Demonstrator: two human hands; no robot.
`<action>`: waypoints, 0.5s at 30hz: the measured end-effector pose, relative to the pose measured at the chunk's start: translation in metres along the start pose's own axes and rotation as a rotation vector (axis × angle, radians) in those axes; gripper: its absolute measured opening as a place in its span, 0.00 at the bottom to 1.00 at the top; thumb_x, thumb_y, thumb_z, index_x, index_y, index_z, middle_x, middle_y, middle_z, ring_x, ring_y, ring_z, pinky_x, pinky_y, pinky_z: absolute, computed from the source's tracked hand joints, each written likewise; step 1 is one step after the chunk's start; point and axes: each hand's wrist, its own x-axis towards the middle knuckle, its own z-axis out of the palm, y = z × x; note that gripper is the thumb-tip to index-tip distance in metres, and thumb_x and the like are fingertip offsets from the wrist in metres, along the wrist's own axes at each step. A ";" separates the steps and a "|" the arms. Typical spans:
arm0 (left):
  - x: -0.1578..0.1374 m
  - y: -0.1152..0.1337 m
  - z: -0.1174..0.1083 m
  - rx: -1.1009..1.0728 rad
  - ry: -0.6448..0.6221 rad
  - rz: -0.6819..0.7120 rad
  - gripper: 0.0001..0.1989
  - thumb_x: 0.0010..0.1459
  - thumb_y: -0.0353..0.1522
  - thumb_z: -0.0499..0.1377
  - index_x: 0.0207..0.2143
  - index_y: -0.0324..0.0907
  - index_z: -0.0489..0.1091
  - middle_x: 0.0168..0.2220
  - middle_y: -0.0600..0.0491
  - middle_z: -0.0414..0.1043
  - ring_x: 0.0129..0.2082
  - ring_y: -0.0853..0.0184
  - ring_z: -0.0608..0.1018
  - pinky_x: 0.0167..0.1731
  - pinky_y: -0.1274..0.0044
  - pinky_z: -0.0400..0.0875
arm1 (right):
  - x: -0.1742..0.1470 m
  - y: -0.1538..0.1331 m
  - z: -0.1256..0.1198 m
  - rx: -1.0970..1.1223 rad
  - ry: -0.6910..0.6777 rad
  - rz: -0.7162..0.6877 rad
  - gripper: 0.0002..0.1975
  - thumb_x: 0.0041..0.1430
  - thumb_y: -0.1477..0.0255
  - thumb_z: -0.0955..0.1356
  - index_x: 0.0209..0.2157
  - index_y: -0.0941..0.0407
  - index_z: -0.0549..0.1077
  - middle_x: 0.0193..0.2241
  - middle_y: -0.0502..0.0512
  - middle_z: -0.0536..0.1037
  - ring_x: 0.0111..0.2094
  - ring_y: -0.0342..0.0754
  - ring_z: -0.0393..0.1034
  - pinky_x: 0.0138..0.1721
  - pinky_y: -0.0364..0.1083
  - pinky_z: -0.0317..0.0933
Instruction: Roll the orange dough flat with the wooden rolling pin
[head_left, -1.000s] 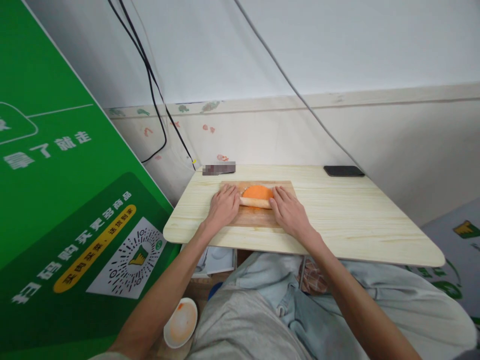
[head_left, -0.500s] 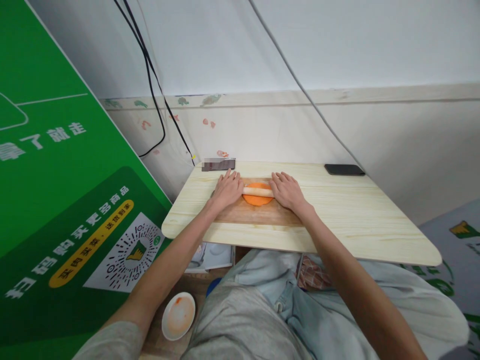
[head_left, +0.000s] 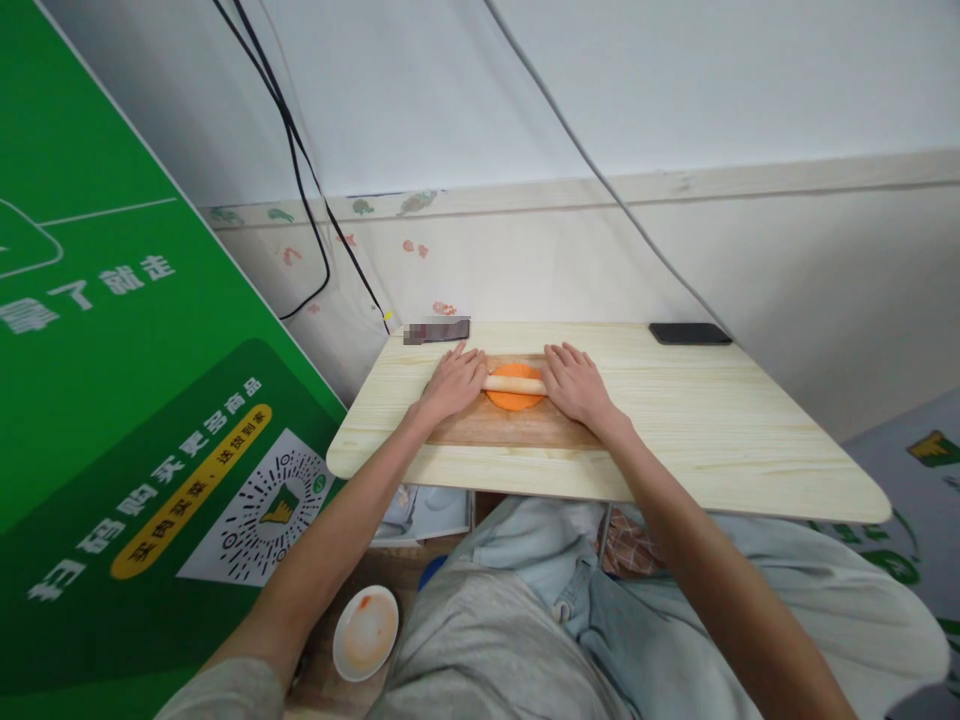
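A pale wooden rolling pin (head_left: 514,384) lies crosswise over a flat orange round of dough (head_left: 517,402). Under both is a brown wooden board (head_left: 510,432). My left hand (head_left: 454,382) is over the pin's left end, and my right hand (head_left: 576,382) covers the right end. Both palms face down on the pin, with the fingers reaching forward past it. The pin's two ends are hidden beneath my hands. Orange dough shows in front of the pin and behind it.
The board rests on a light wood-grain table (head_left: 712,430) against the wall. A black phone (head_left: 690,334) lies at the back right, and a dark, partly blurred flat object (head_left: 442,330) at the back left. Below, a stained white bowl (head_left: 366,634) stands left of my legs. A green banner (head_left: 187,400) flanks the left.
The view has shifted slightly. Both hands keep their hold on the rolling pin, which has barely moved over the dough.
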 end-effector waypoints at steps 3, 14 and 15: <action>-0.018 0.009 -0.002 -0.031 0.068 0.006 0.27 0.78 0.34 0.40 0.62 0.36 0.74 0.67 0.42 0.74 0.75 0.55 0.66 0.75 0.57 0.57 | -0.012 -0.003 0.000 -0.017 0.046 -0.022 0.32 0.78 0.66 0.52 0.72 0.66 0.65 0.70 0.67 0.70 0.73 0.62 0.58 0.72 0.60 0.53; -0.054 0.027 -0.007 -0.054 0.136 0.001 0.27 0.78 0.37 0.42 0.68 0.36 0.69 0.70 0.42 0.70 0.77 0.54 0.62 0.75 0.56 0.60 | -0.037 -0.009 -0.003 0.048 0.088 -0.083 0.32 0.77 0.66 0.52 0.72 0.68 0.65 0.71 0.70 0.68 0.73 0.61 0.60 0.72 0.60 0.54; -0.056 0.028 -0.007 -0.057 0.134 0.000 0.28 0.78 0.37 0.42 0.69 0.36 0.68 0.70 0.42 0.69 0.77 0.54 0.62 0.75 0.56 0.60 | -0.038 -0.010 -0.003 0.052 0.091 -0.082 0.32 0.77 0.66 0.52 0.72 0.68 0.65 0.71 0.70 0.68 0.74 0.61 0.59 0.73 0.60 0.54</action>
